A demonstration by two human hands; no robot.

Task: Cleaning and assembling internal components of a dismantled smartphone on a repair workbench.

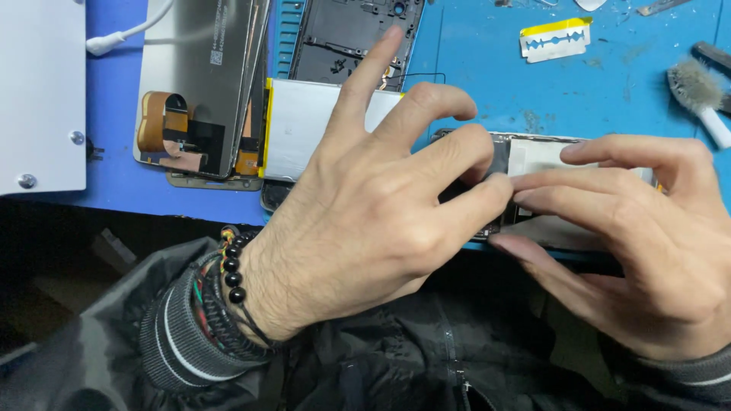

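My left hand (365,205) and my right hand (647,236) meet over an opened phone body (533,152) lying near the front edge of a blue mat (495,68). The fingertips of both hands press on the phone's middle, where a white strip (542,154) shows. My left index finger points up over a silver battery pack (301,125) with a yellow edge. The right thumb grips the phone's near edge. Much of the phone is hidden under my fingers. A beaded bracelet circles my left wrist.
A detached screen panel (198,76) with orange flex cables lies at the back left beside a black phone frame (350,34). A razor blade (556,38), a small brush (697,91), a white box (38,91) and a white cable (114,38) also lie about.
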